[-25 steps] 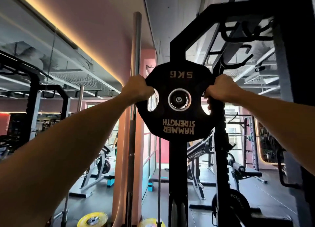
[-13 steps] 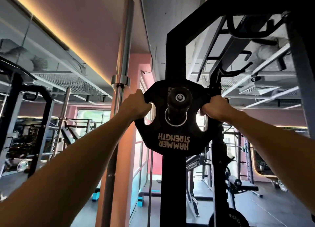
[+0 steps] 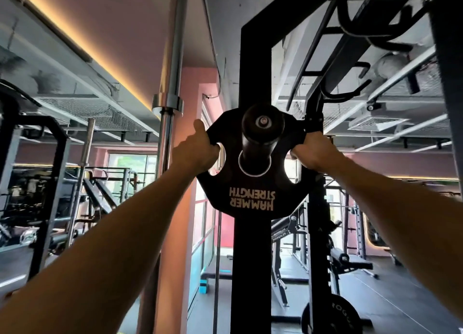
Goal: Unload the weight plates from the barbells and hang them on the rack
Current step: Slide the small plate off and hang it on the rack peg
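Left hand (image 3: 198, 150) and right hand (image 3: 313, 153) curl fingers through grip holes of rigid, fairly heavy black weight plate (image 3: 253, 183), threaded on rack peg (image 3: 261, 128); rim cutouts look safest hold.

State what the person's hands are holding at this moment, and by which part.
Both hands, left and right, grip the black weight plate by its rim at the two side grip holes.
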`<state>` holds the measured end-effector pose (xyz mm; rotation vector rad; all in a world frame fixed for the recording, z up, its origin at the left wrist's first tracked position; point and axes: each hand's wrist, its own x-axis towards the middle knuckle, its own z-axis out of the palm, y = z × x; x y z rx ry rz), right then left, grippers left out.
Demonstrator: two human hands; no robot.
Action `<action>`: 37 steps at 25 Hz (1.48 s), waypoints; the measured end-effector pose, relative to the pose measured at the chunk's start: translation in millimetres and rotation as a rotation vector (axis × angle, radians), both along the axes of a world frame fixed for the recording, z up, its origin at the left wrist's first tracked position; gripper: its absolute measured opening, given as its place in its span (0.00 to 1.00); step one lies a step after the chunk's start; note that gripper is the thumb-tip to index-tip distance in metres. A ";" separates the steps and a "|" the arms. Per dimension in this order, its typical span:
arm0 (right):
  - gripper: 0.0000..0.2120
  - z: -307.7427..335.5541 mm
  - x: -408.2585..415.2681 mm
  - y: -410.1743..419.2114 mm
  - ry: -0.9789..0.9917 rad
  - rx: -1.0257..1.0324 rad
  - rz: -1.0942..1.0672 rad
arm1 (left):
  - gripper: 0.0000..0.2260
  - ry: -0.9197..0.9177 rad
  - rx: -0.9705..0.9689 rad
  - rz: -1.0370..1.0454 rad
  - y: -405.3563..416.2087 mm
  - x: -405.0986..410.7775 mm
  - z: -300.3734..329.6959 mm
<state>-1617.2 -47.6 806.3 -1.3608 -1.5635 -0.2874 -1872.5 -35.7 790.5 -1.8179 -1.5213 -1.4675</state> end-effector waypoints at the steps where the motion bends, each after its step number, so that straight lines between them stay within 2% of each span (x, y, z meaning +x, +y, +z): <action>1: 0.12 -3.9 -1.0 -4.0 -0.001 -0.024 -0.033 | 0.24 0.021 -0.026 0.011 -2.7 -0.5 -4.7; 3: 0.16 -13.1 -4.2 -19.2 0.040 -0.108 -0.009 | 0.26 0.062 -0.137 -0.004 -14.2 -3.1 -20.4; 5: 0.19 -30.1 -5.8 -43.7 0.069 -0.227 0.025 | 0.23 0.083 -0.258 -0.050 -32.4 -9.6 -44.1; 9: 0.19 -87.2 -4.4 -90.8 -0.163 -0.417 -0.011 | 0.19 0.279 -0.362 0.029 -76.1 -26.1 -88.3; 12: 0.16 -135.0 -2.7 -119.5 -0.183 -0.489 0.013 | 0.20 0.257 -0.489 -0.153 -121.1 -29.4 -127.7; 14: 0.24 -161.9 -7.0 -152.0 -0.161 -0.558 0.051 | 0.21 0.242 -0.579 -0.254 -162.4 -31.6 -161.7; 17: 0.25 -196.7 -14.6 -209.8 -0.165 -0.595 0.089 | 0.25 0.263 -0.662 -0.294 -220.0 -41.6 -204.3; 21: 0.25 -216.6 -6.7 -279.8 -0.122 -0.613 0.093 | 0.26 0.228 -0.622 -0.325 -272.7 -37.9 -216.6; 27: 0.28 -203.4 52.5 -377.1 -0.035 -0.605 -0.014 | 0.27 0.228 -0.516 -0.406 -336.6 13.5 -189.9; 32: 0.26 -201.6 136.1 -459.1 0.019 -0.580 -0.091 | 0.27 0.249 -0.484 -0.487 -381.6 91.5 -183.8; 37: 0.27 -209.3 260.7 -552.7 0.022 -0.583 -0.197 | 0.30 0.212 -0.505 -0.566 -445.2 215.9 -199.3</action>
